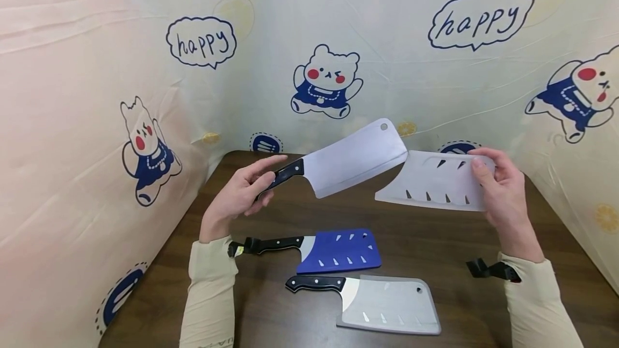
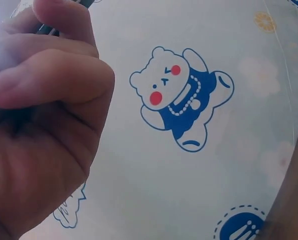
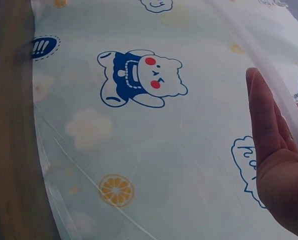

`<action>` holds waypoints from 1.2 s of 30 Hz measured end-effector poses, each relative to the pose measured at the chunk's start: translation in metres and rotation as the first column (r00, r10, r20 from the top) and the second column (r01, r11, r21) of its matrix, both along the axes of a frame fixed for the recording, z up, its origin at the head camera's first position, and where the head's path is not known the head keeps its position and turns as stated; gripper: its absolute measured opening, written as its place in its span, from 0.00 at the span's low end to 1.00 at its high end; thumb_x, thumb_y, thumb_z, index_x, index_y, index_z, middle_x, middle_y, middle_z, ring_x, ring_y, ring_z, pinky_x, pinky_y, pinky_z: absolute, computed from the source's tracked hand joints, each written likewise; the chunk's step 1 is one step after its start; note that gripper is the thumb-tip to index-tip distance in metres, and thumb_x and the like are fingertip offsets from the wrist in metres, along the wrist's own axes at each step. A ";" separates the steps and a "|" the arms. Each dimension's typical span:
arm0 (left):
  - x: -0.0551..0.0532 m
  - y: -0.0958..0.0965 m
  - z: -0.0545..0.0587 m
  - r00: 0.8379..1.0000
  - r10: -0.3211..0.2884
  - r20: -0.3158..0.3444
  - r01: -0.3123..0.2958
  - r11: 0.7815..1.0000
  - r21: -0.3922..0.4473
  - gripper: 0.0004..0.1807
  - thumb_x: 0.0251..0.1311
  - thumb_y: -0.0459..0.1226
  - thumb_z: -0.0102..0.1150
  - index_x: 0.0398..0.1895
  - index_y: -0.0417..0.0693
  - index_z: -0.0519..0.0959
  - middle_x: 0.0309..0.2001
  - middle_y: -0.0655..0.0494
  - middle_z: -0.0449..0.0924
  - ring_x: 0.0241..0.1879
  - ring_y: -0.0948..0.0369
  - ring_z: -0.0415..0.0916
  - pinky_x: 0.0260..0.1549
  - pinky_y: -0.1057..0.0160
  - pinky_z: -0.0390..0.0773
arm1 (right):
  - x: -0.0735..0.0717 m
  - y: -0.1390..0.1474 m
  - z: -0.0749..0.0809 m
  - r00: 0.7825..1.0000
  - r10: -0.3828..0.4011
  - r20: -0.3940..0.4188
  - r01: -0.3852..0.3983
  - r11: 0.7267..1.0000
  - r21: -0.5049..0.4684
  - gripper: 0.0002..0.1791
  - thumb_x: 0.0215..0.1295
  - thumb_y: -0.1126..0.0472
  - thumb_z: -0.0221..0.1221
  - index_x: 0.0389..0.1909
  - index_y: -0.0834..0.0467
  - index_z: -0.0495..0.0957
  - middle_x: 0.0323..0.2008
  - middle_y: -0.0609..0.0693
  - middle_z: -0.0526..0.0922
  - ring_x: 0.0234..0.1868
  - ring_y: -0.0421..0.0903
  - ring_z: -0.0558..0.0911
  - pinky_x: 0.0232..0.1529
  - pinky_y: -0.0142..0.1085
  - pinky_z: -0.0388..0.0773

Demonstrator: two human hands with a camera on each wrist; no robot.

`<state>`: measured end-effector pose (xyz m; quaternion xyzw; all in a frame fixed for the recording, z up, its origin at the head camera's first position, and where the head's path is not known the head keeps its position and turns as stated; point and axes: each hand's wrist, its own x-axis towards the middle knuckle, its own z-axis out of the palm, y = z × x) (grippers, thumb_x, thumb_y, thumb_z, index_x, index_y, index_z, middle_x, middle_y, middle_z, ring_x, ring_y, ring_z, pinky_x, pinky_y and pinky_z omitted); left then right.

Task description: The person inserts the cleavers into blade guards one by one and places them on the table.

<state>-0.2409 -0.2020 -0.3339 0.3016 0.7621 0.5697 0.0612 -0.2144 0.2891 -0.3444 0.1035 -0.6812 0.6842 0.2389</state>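
Note:
In the head view my left hand grips the black handle of a bare cleaver, its blade raised above the table and tilted up to the right. My right hand pinches the right end of a white blade cover with slits, thumb on the near face. The blade's far end and the cover's upper left corner meet in the view; whether they touch I cannot tell. The left wrist view shows curled fingers with a bit of dark handle. In the right wrist view the cover's edge lies along the fingers.
Below on the brown wooden table lie two more cleavers, a blue-covered cleaver and a grey-covered cleaver, handles to the left. Printed cloth with bears surrounds the table at the back and sides.

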 end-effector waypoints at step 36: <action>0.011 0.021 0.001 0.992 -0.108 0.068 0.124 0.943 -0.309 0.19 0.70 0.45 0.54 0.63 0.68 0.74 0.16 0.53 0.61 0.08 0.57 0.58 0.07 0.65 0.60 | 0.007 0.014 0.006 0.977 0.148 -0.154 -0.134 0.987 0.093 0.11 0.69 0.74 0.52 0.49 0.69 0.78 0.35 0.44 0.86 0.31 0.35 0.85 0.27 0.27 0.80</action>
